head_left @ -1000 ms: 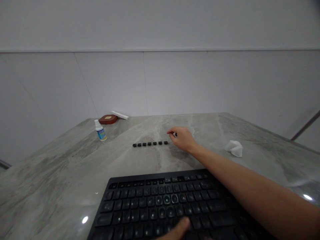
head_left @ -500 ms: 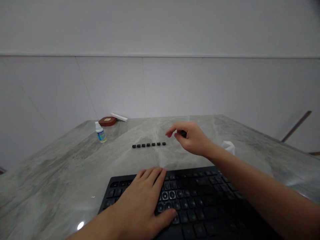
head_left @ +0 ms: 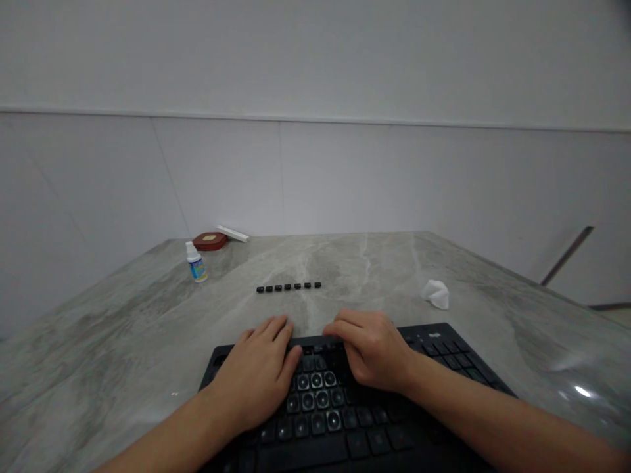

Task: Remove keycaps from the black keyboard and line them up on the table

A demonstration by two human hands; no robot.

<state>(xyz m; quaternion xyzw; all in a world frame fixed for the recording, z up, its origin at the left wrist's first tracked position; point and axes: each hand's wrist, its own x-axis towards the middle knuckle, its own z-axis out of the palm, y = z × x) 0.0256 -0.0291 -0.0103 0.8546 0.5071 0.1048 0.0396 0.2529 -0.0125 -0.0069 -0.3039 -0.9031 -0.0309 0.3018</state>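
Note:
A black keyboard [head_left: 303, 453] lies in front of me on the grey table. My left hand [head_left: 256, 374] rests over its left part, fingers stretched out across the top edge and thumb pointing toward the middle keys. Over the upper middle keys, my right hand [head_left: 372, 348] is closed, its fingers curled down near the keyboard's top edge. Whatever it may hold is hidden by the fingers. Beyond the keyboard, several small black keycaps [head_left: 288, 287] stand in a straight, evenly spaced row.
A white spray bottle [head_left: 197, 266] with a blue label stands at the left. Behind it are a reddish-brown case [head_left: 210, 243] and a white strip-like object [head_left: 233, 234]. To the right lies a crumpled white tissue [head_left: 436, 293]. The pale wall [head_left: 335, 177] borders the table's far edge.
My right hand has come down from above the table, beside the keycap row, to the keyboard. My left hand has shifted slightly left, uncovering more middle keys. The view has moved a little.

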